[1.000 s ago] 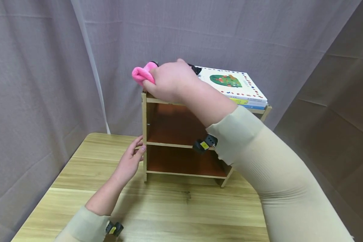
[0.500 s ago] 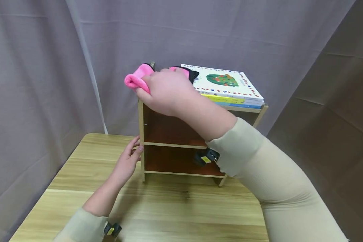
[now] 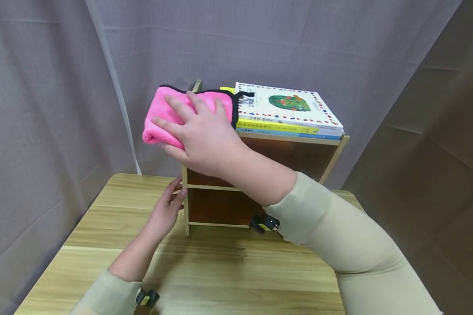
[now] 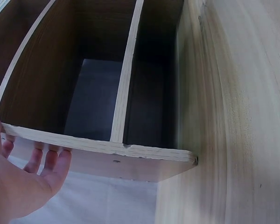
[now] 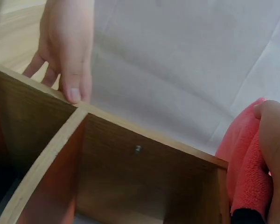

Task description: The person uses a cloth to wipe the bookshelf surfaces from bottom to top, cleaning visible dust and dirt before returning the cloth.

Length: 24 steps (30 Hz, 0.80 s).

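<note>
A pink cloth (image 3: pixel 163 118) with black trim lies folded over the top left corner of a small wooden shelf (image 3: pixel 210 188). My right hand (image 3: pixel 209 135) presses on it with spread, fairly straight fingers. Pink fabric (image 5: pixel 245 168) bulges past the shelf's corner in the right wrist view, beside part of that hand. Lower down, my left hand (image 3: pixel 166 210) rests against the outside of the left side panel (image 4: pixel 107 161). Its thumb touches the panel's front edge, and its fingers lie along the outer face in the left wrist view.
Several stacked books (image 3: pixel 287 109) sit on the shelf's top, right of the cloth; a white cover is uppermost. The shelf stands on a wooden table (image 3: pixel 205 271). Grey curtains (image 3: pixel 173 43) hang behind and to both sides.
My right hand has come toward the front left and spread its fingers. The cloth, earlier bunched in that hand, now lies flatter under it. The left hand keeps its place.
</note>
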Motion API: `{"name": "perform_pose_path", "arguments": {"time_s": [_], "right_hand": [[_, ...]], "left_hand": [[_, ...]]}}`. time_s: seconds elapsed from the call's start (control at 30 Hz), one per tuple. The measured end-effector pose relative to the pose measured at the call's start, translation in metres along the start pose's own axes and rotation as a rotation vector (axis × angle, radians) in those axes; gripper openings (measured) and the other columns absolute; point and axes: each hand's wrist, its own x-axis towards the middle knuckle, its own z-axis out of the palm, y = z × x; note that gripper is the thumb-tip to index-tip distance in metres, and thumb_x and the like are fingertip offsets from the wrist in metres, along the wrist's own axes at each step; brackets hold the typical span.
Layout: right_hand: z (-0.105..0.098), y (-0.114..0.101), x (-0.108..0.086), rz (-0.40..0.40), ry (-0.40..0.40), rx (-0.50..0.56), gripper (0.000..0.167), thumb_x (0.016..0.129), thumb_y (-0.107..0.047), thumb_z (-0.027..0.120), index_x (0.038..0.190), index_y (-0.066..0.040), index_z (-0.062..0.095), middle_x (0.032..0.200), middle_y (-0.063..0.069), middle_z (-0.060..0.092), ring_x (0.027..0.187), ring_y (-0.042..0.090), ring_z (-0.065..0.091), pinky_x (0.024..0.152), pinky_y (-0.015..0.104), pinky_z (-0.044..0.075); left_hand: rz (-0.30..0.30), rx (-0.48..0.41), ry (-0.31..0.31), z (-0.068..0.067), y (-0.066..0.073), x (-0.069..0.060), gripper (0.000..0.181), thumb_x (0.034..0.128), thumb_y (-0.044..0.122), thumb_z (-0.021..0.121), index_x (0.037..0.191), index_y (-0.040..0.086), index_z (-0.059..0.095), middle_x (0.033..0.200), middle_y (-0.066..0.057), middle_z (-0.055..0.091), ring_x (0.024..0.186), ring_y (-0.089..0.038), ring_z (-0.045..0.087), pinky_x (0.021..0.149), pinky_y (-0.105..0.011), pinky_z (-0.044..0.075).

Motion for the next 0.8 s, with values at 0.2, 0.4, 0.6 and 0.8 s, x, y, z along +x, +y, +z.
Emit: {"name": "perform_pose_path", "arguments": {"time_s": [0.2,0.4,0.6,0.8], "right_hand": [[0.007,-0.002,0.003,-0.003,-0.002,-0.041,0.052,0.100,-0.062,0.031,0.150,-0.048,0.036,0.162,-0.002,0.025,0.142,0.036,0.030,0.106,0.068,0.025],[0.016,0.002,0.004,-0.037,0.146,-0.050,0.048,0.097,-0.054,0.051,0.142,-0.037,0.054,0.152,0.000,0.043,0.125,0.034,0.049,0.097,0.059,0.039],[0.023,0.004,0.006,-0.068,0.280,-0.074,0.047,0.094,-0.048,0.063,0.137,-0.029,0.061,0.143,-0.002,0.053,0.117,0.031,0.057,0.096,0.053,0.043],[0.030,0.005,0.007,-0.118,0.424,-0.045,0.041,0.091,-0.030,0.072,0.131,-0.025,0.065,0.138,-0.003,0.059,0.106,0.031,0.063,0.088,0.048,0.049]], "left_hand": [[0.001,-0.010,0.018,0.000,-0.001,0.000,0.054,0.1069,0.033,0.044,0.155,0.013,0.031,0.141,-0.018,0.041,0.121,-0.033,0.050,0.097,-0.051,0.048],[0.003,-0.008,-0.001,0.001,-0.003,0.002,0.056,0.1065,0.037,0.044,0.156,0.014,0.029,0.144,-0.018,0.039,0.126,-0.034,0.049,0.099,-0.052,0.047],[0.011,-0.005,0.002,0.002,-0.003,0.003,0.054,0.1068,0.035,0.044,0.155,0.015,0.030,0.143,-0.018,0.040,0.126,-0.034,0.049,0.098,-0.052,0.048],[0.018,-0.013,0.015,0.001,-0.004,0.003,0.053,0.1070,0.031,0.044,0.155,0.012,0.031,0.142,-0.020,0.040,0.126,-0.035,0.049,0.097,-0.053,0.048]]}}
